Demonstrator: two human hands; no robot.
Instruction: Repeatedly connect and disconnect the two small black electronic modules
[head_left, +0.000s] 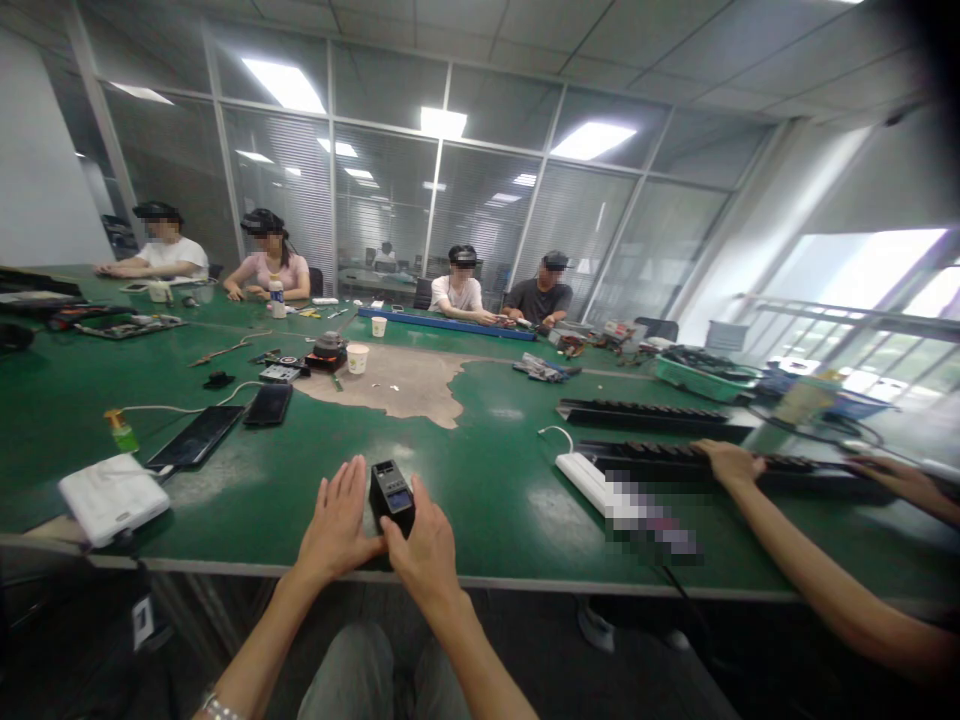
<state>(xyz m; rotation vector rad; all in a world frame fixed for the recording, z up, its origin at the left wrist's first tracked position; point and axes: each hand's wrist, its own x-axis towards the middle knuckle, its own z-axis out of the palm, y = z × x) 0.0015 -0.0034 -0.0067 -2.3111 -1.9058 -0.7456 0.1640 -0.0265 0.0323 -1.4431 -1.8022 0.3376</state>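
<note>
Your right hand (427, 545) is clamped on the small black device (391, 494) — it stands on the green table (495, 480). Your left hand (337, 520) lies beside it, fingers apart — thumb touching.

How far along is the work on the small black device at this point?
Early, by the look of it. The small black device stands on the green table near its front edge, case closed, nothing taken off it. The left hand lies flat beside it, fingers spread; the right hand touches its lower right side. No tool lies by either hand. Any opening or handling of the device looks yet to be done.
</note>
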